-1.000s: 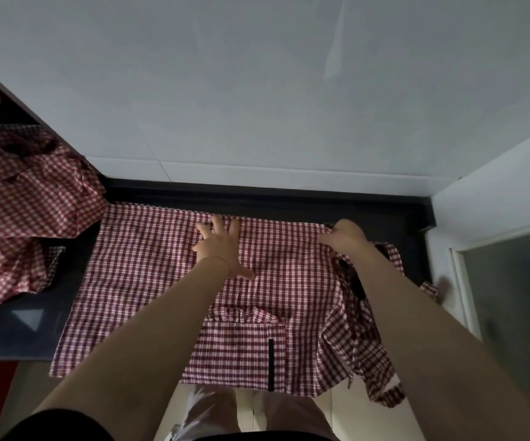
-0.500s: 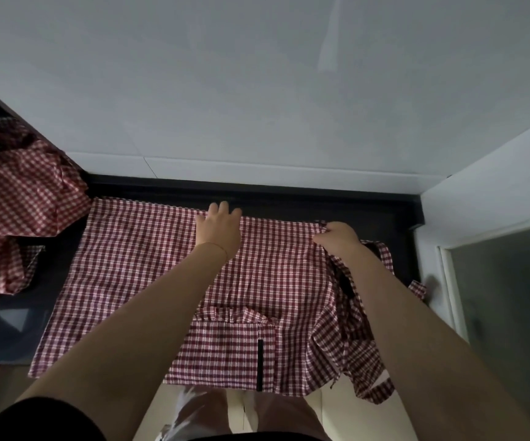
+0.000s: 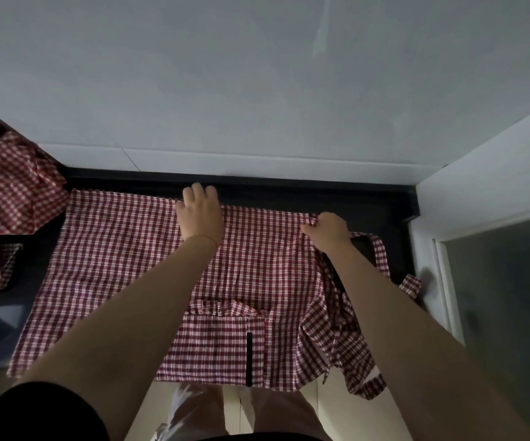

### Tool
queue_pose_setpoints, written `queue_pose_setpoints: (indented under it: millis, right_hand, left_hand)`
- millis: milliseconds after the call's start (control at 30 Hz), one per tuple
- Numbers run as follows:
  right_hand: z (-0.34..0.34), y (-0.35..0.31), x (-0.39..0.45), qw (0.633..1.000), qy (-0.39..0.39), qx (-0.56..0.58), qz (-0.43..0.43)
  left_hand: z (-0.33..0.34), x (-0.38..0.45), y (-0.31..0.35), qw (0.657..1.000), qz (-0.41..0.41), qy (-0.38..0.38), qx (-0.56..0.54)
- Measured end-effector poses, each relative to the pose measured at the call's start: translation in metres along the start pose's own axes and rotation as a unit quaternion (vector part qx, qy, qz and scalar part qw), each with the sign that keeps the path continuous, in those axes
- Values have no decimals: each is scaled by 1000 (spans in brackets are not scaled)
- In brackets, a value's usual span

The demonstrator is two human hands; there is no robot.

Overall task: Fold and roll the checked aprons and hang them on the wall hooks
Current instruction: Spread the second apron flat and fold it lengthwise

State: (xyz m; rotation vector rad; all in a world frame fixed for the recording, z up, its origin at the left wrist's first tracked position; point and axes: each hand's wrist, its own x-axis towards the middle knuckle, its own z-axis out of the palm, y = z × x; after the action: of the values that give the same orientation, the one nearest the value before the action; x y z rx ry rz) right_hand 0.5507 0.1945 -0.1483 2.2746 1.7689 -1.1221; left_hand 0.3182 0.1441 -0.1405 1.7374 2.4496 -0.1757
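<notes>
Checked apron (image 3: 123,259) (right hand (image 3: 328,229) pinching)

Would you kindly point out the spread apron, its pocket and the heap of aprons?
spread apron (image 3: 123,249): head view, flat left part.
pocket (image 3: 212,345): head view, pocket front.
heap of aprons (image 3: 9,192): head view, crumpled top.

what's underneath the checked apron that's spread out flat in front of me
The spread apron lies on a dark countertop, bare along its far edge and right end. Its near edge hangs past the counter. The left hand rests on top. Anything beneath the cloth is covered.
</notes>
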Motion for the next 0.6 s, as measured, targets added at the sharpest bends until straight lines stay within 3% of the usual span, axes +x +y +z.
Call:
queue_pose_setpoints:
  millis: [33, 100, 167, 233, 333, 400, 500, 533, 600]
  right_hand:
    - [1, 1, 1, 1000, 0, -4, -3]
    - [1, 2, 1, 1000, -6, -19, -10]
    - [-3, 0, -1, 999, -17, -42, -11]
    - [-15, -1, -4, 995, -66, -70, 6]
    - [-49, 4, -11, 967, -139, -210, 44]
    - [-74, 14, -15, 964, -47, -260, 39]
    - [-110, 32, -18, 952, 219, -213, 23]
    - [-119, 34, -21, 944, 274, -180, 27]
    - [-129, 40, -27, 946, 311, -74, 56]
  left_hand:
    - [-1, -4, 6, 999, 32, 9, -36]
    - [-1, -20, 24, 985, 125, -44, -107]
    - [4, -40, 44, 971, 193, -120, -77]
    - [10, -52, 55, 969, 195, -151, -12]
    - [12, -47, 50, 976, 160, -149, 8]
    - [8, -39, 41, 978, 142, -154, 17]
    - [2, -27, 32, 980, 106, -168, 19]
    - [1, -23, 30, 980, 95, -173, 19]
    - [-3, -21, 31, 979, 73, -187, 17]
